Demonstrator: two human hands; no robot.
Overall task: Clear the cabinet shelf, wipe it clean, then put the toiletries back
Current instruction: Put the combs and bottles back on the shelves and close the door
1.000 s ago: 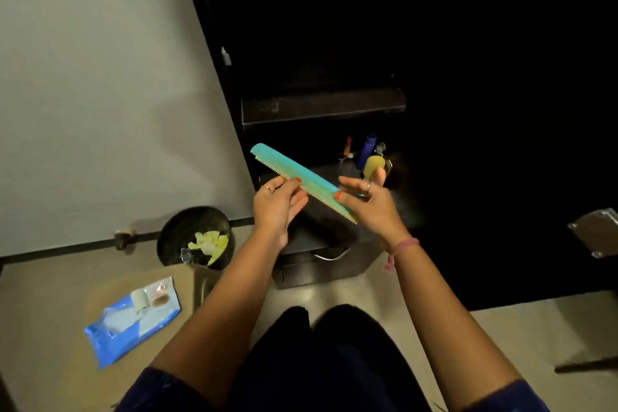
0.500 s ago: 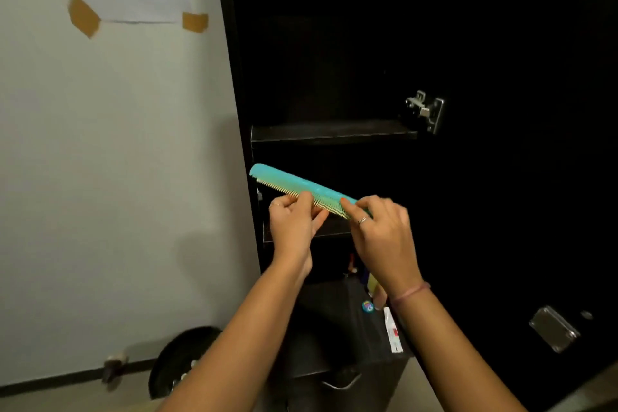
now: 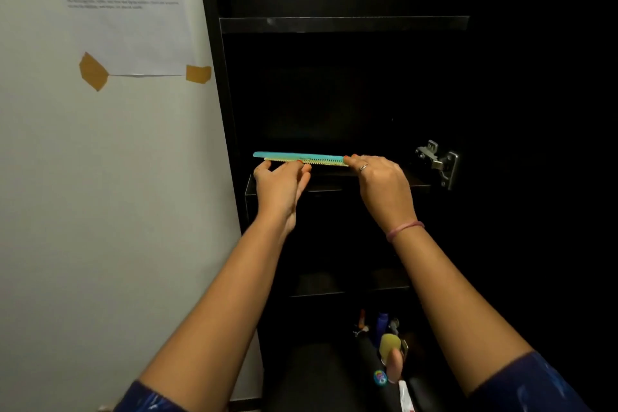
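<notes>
The putting-back step looks to be in hand. The right hand point(image 3: 378, 177) pinches one end of the teal comb point(image 3: 301, 157), a grip clenched on it; the left hand point(image 3: 281, 184) steadies its underside with straight fingers. The comb lies level just above the cabinet shelf point(image 3: 421, 182), leftward from the grip. Next, I judge, lower it onto the shelf and release (other toiletries point(image 3: 384, 344) wait far below the grip).

comb point(image 3: 301, 157) mid-frame, level, teal, teeth down | right hand point(image 3: 378, 177) pinching its right end, left hand point(image 3: 281, 184) under the left part, fingers touching it | dark cabinet shelf point(image 3: 334, 186) right below | toiletries point(image 3: 384, 344) clumped bottom center | taped paper point(image 3: 133, 10) upper left
</notes>
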